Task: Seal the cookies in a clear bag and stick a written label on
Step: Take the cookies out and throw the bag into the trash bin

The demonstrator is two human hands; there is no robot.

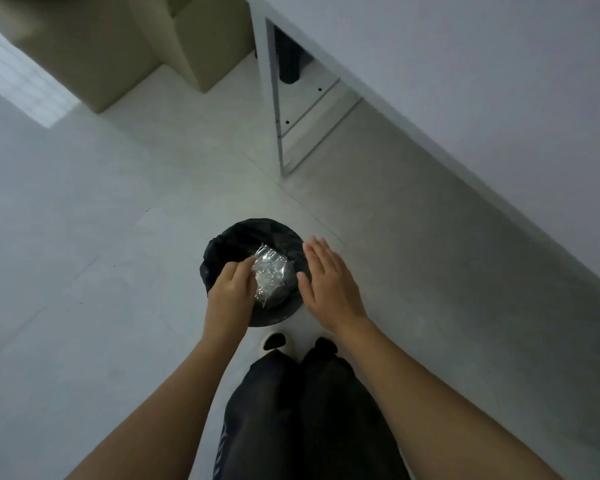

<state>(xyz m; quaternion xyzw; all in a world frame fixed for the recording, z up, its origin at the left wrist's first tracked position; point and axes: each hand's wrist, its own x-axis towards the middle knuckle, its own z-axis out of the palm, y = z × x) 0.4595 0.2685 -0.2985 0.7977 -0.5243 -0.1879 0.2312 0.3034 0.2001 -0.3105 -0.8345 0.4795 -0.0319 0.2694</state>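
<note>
On the pale floor [118,237] stands a black-lined bin [243,227]; above its mouth the right hand [329,282] hovers flat, fingers straight, holding nothing, while the left hand [229,292] pinches crumpled clear plastic [272,273] in curled fingers.

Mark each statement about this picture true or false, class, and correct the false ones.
1. The left hand pinches crumpled clear plastic over the bin. True.
2. The right hand is clenched in a fist. False: its fingers are straight and hold nothing.
3. The bin is lined in black. True.
4. The bin stands on a table. False: it stands on the floor, just ahead of the person's feet.
</note>
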